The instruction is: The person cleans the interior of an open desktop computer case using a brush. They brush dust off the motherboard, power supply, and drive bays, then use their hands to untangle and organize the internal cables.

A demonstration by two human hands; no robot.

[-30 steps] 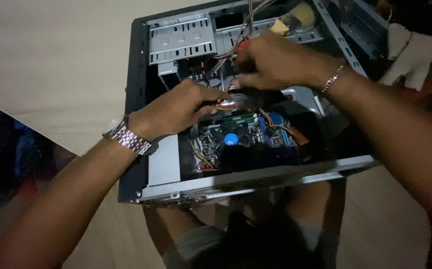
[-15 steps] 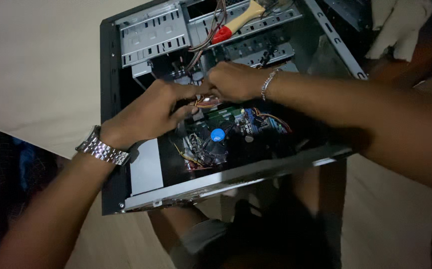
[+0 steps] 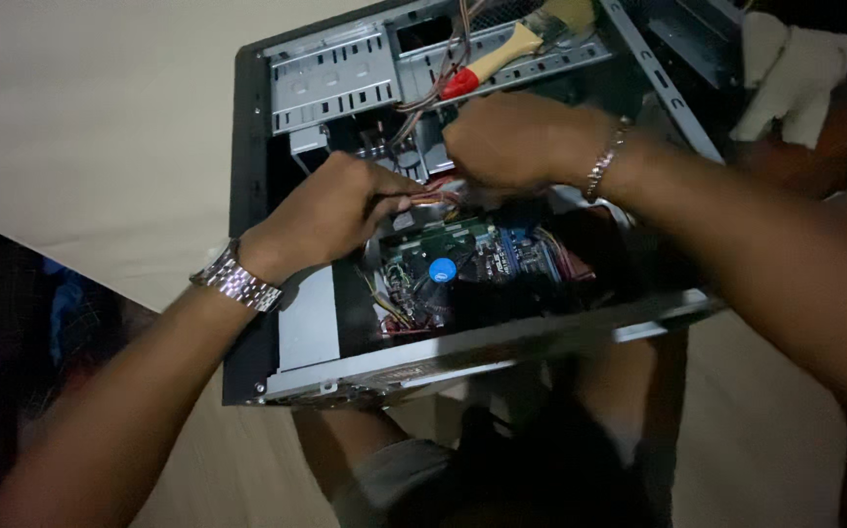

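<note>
An open black computer case (image 3: 247, 205) lies on its side in front of me. Both hands reach into it above the green motherboard (image 3: 472, 259). My left hand (image 3: 330, 210), with a metal watch on the wrist, pinches a bundle of coloured wires (image 3: 433, 198). My right hand (image 3: 521, 142), with a thin bracelet, is closed on the same wires just beyond; what its fingers hold is partly hidden. A round blue part (image 3: 442, 268) sits on the board below the hands.
A paintbrush with a red and wooden handle (image 3: 497, 54) rests on the metal drive cage (image 3: 330, 83) at the case's far end. A white cloth (image 3: 790, 73) lies at the top right. My knees show below the case's near edge (image 3: 482, 347).
The view has shifted, so the case sits further right and lower in frame. Both hands stay together on the wires inside the case, my right hand a little higher.
</note>
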